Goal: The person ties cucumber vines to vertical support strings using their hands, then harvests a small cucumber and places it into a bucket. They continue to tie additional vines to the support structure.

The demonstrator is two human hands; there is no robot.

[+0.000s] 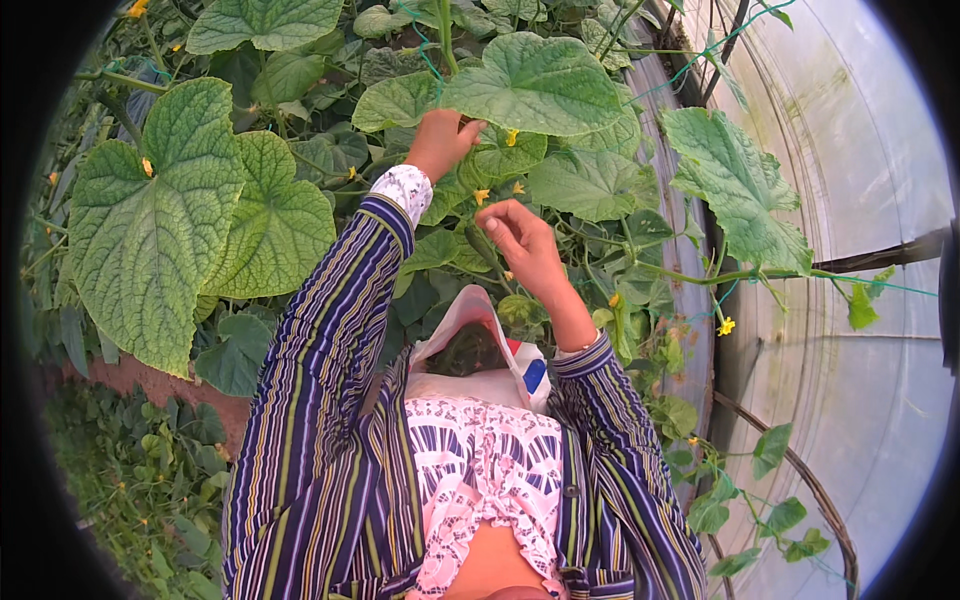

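My left hand [442,140] reaches into the cucumber vine at the upper middle, just below a broad green leaf [536,82]; its fingertips are partly among the foliage, and whether they grip a stem cannot be told. Lower and to the right, my right hand [525,244] is raised with thumb and forefinger close together beside a yellow flower [481,196]. Whether anything small is between those fingers is unclear. Under the hands, against my body, a white plastic bag [457,386] hangs with its mouth open, dark green contents [469,349] inside.
Large cucumber leaves [161,217] spread at the left, with more low plants [142,480] beyond a strip of soil [180,394]. Thin green twine [697,56] supports the vines. A translucent plastic greenhouse wall [847,390] curves along the right, with a stem [697,279] stretching towards it.
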